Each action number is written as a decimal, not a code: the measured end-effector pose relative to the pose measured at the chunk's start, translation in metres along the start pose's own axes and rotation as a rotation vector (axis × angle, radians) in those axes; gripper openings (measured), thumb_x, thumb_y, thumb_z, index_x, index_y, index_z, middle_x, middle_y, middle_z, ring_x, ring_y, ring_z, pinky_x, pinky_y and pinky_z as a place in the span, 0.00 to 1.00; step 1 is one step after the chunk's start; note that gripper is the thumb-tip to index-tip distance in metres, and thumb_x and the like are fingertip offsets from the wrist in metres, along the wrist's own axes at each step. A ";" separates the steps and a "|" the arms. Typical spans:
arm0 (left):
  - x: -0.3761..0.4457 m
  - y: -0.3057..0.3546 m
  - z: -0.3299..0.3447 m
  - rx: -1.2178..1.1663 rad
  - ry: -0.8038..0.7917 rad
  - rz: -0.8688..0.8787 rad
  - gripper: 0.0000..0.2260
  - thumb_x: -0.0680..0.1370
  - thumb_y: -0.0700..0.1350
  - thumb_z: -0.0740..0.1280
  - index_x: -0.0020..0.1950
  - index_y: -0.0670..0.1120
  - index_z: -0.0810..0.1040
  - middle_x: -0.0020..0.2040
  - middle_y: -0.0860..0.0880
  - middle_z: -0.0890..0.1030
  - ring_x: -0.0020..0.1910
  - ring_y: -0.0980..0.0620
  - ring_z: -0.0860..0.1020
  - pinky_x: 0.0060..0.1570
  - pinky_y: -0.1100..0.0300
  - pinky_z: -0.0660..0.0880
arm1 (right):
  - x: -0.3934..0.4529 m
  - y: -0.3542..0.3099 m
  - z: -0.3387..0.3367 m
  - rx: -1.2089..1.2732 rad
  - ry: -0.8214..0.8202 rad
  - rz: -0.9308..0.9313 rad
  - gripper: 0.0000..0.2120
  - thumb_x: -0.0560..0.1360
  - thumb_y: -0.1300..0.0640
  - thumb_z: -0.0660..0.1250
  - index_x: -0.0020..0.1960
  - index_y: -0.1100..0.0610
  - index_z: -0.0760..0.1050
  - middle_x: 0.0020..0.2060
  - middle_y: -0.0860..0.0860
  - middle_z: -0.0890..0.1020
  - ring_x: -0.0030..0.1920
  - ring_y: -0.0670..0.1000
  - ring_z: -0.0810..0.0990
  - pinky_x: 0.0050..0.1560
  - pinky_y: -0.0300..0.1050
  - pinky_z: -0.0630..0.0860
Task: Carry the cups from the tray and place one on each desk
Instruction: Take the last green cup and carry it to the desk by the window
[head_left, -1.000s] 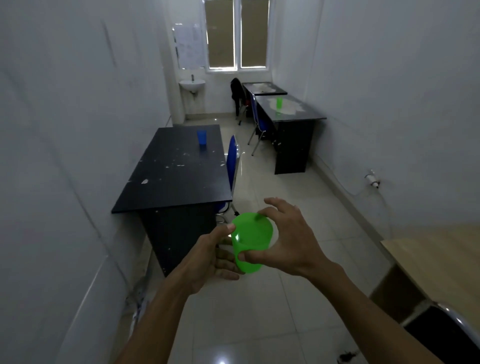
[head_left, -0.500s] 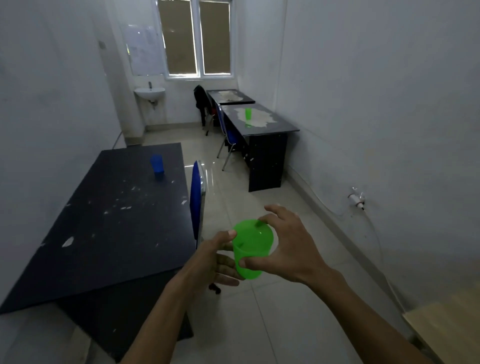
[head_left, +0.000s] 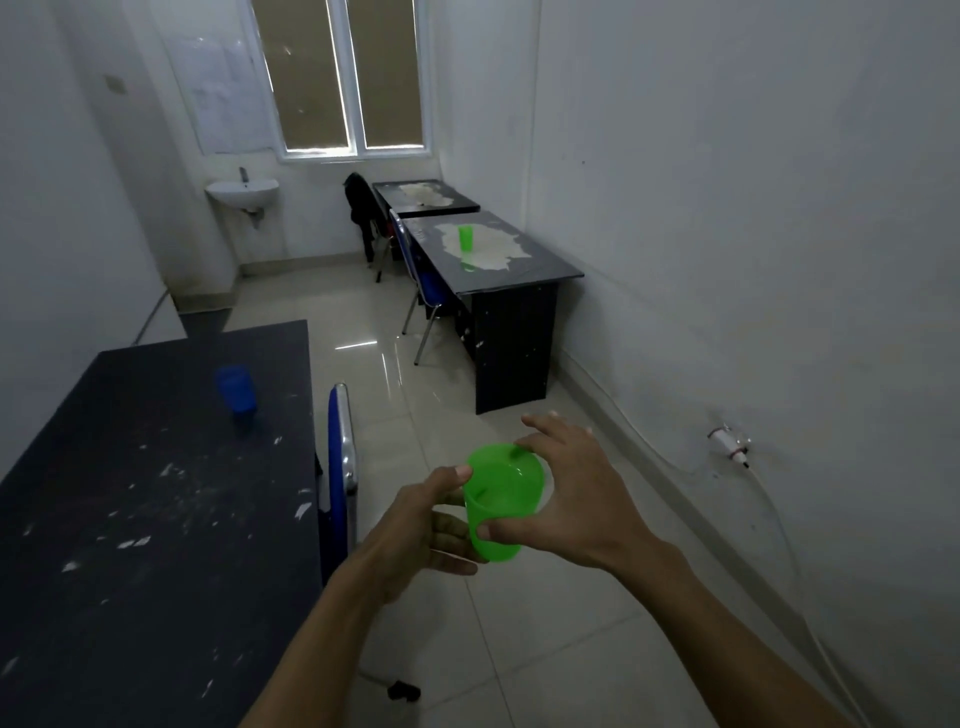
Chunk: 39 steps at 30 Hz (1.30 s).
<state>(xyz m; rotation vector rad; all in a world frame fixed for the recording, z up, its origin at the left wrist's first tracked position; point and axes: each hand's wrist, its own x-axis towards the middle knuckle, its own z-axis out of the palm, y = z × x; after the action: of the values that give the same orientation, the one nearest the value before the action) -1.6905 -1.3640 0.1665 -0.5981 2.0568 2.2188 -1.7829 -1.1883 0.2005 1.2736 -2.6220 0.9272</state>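
Both hands, left hand (head_left: 415, 525) and right hand (head_left: 576, 493), are gripping the green cup (head_left: 501, 501) (fingers curled round it), nearing the back desk (head_left: 452, 200), which is lacking a cup.

Pretty dim narrow room, white walls (head_left: 727, 208) and glossy pale floor tiles (head_left: 519, 649). A window (head_left: 340, 78) is set in the far wall, with a small sink (head_left: 243, 192) mounted to its left. Blue chairs (head_left: 340, 467) are tucked in here and there.
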 end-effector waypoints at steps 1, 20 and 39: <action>0.020 0.006 -0.003 -0.002 0.002 -0.001 0.32 0.69 0.64 0.63 0.61 0.41 0.75 0.47 0.34 0.84 0.48 0.36 0.83 0.50 0.45 0.79 | 0.019 0.012 0.002 0.001 -0.003 -0.001 0.44 0.55 0.27 0.68 0.65 0.51 0.72 0.73 0.47 0.66 0.75 0.49 0.59 0.75 0.55 0.51; 0.386 0.128 -0.089 -0.081 0.138 -0.027 0.32 0.69 0.64 0.64 0.60 0.40 0.77 0.47 0.32 0.84 0.47 0.35 0.82 0.50 0.43 0.79 | 0.397 0.199 0.039 0.069 -0.111 -0.106 0.48 0.54 0.26 0.66 0.67 0.52 0.71 0.73 0.49 0.67 0.74 0.48 0.59 0.75 0.59 0.54; 0.720 0.251 -0.291 -0.116 0.212 -0.025 0.28 0.69 0.62 0.65 0.59 0.41 0.77 0.49 0.31 0.82 0.44 0.36 0.81 0.47 0.45 0.80 | 0.797 0.289 0.143 0.143 -0.127 -0.197 0.44 0.56 0.32 0.74 0.66 0.53 0.72 0.69 0.48 0.70 0.70 0.47 0.64 0.70 0.47 0.57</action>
<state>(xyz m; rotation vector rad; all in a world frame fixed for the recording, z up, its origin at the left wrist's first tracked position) -2.3602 -1.8298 0.1660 -0.8999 2.0067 2.3653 -2.4887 -1.6796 0.2014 1.6424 -2.4981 1.0470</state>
